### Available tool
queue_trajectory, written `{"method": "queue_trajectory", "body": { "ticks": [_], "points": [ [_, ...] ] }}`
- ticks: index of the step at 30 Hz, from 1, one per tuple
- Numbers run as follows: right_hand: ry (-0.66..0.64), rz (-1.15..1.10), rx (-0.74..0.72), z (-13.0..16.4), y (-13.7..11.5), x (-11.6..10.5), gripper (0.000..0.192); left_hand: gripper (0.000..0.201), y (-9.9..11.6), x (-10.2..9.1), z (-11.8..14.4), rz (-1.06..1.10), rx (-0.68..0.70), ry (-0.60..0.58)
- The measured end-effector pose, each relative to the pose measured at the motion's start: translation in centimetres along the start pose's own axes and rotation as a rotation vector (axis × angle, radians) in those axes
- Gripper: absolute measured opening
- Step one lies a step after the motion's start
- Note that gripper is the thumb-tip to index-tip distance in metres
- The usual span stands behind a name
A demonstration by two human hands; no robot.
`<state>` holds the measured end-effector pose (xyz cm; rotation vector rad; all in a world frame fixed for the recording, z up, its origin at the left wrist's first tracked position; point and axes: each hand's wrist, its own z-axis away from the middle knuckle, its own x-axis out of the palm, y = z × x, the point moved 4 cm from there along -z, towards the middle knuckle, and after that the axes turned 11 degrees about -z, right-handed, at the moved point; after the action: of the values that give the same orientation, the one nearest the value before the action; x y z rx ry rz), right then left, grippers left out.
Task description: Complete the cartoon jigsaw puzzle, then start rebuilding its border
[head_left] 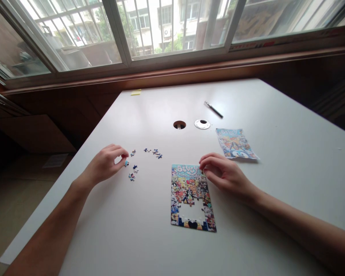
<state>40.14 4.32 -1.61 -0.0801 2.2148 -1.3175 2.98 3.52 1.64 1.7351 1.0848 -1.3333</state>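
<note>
My left hand (107, 163) pinches a small light-blue jigsaw piece (126, 163) between thumb and fingertips, on or just above the white table. Several loose jigsaw pieces (135, 168) lie to the right of it, some in a small row farther off (157, 153). A partly assembled jigsaw puzzle (189, 184) lies flat before me, colourful with cartoon figures. Its lower middle has a gap showing a pale surface. At its upper right edge, my right hand (225, 174) has thumb and fingers curled together, touching the puzzle's corner.
Behind my right hand lies a printed picture sheet (237, 143) with matching artwork. Farther back are a pen (214, 109), a round cable hole (179, 125) and its metal cover (202, 124). Yellow tape (136, 92) marks the table's far edge (189, 81), below a barred window.
</note>
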Motion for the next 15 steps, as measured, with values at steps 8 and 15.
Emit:
{"method": "queue_trajectory", "body": {
  "ticks": [8, 15],
  "points": [
    [0.0, 0.012, -0.005, 0.0, 0.0, 0.0, 0.012, 0.03, 0.1, 1.1, 0.0, 0.014, -0.027, -0.011],
    [-0.005, 0.008, 0.014, 0.1, 0.2, 0.0, 0.011, 0.031, 0.3, 1.3, -0.1, 0.029, 0.016, -0.022]
  ]
}}
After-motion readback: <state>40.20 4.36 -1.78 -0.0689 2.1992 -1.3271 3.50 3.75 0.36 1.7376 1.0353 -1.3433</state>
